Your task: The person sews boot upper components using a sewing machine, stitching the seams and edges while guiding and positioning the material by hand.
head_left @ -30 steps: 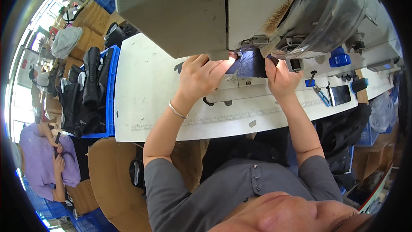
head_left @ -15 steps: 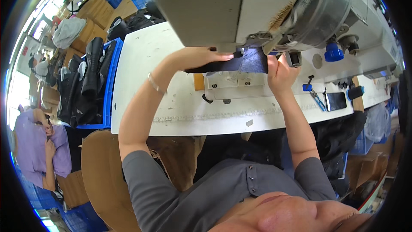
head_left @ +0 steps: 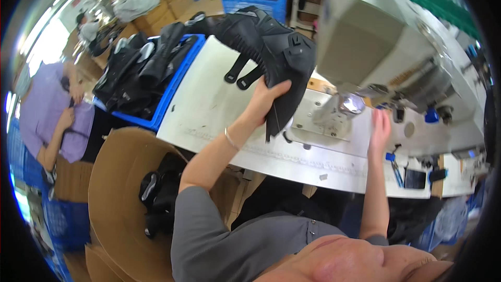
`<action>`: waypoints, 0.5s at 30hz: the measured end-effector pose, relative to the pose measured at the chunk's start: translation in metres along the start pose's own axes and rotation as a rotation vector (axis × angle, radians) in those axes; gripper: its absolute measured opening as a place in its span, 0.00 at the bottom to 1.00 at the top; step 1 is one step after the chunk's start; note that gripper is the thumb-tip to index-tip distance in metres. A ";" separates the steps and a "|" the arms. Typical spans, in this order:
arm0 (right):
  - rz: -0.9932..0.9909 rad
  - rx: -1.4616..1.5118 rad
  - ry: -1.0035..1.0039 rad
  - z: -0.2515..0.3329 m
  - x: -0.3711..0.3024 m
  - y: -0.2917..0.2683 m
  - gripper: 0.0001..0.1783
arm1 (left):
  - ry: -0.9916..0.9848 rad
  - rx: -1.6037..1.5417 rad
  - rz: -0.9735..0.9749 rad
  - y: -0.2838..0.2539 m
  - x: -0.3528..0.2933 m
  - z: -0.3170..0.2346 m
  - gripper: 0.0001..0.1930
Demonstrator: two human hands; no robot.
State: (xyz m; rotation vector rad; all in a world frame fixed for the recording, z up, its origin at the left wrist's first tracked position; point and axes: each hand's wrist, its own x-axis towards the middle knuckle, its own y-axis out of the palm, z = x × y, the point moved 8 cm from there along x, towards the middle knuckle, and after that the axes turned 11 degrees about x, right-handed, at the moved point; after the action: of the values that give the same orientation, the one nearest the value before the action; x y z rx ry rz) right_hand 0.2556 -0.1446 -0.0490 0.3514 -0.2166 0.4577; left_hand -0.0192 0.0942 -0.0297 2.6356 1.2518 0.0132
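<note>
My left hand (head_left: 267,102) grips a black padded piece (head_left: 284,55) that looks like a boot upper, with ribbed panels and two dangling strap tabs. It is lifted above the white table, left of a sewing machine (head_left: 360,36). The thumb lies across its surface, and the other fingers are hidden behind it. Under the machine's arm, right of the bright lit needle area (head_left: 350,104), my right hand (head_left: 381,131) is raised with its fingers stretched out and nothing in it.
Left of the white table (head_left: 209,107) stands a blue crate (head_left: 169,99) heaped with black pieces. A cardboard box (head_left: 117,177) below it holds more. Small tools and a phone (head_left: 415,179) lie on the right. A person in purple (head_left: 55,107) sits at far left.
My left hand has drawn the black piece out from under the machine head and up to the left. My right hand has let go of it. The view has swung left.
</note>
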 end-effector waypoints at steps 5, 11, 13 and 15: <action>0.474 0.020 0.387 -0.009 -0.155 0.067 0.17 | 0.193 0.061 -0.250 -0.042 -0.100 -0.012 0.38; 0.742 0.634 0.736 0.010 -0.179 0.186 0.26 | 0.175 0.045 -0.280 -0.032 -0.157 -0.015 0.37; 0.707 0.709 0.814 0.025 -0.182 0.204 0.24 | 0.190 0.065 -0.273 -0.031 -0.166 -0.018 0.37; 0.756 0.597 0.824 0.036 -0.190 0.215 0.18 | 0.232 0.081 -0.262 -0.030 -0.172 -0.022 0.38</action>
State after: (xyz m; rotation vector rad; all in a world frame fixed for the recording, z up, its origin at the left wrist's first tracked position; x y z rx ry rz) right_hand -0.0154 -0.0518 -0.0089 0.6299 0.6338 1.3791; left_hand -0.1539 -0.0151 0.0008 2.5716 1.6995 0.2363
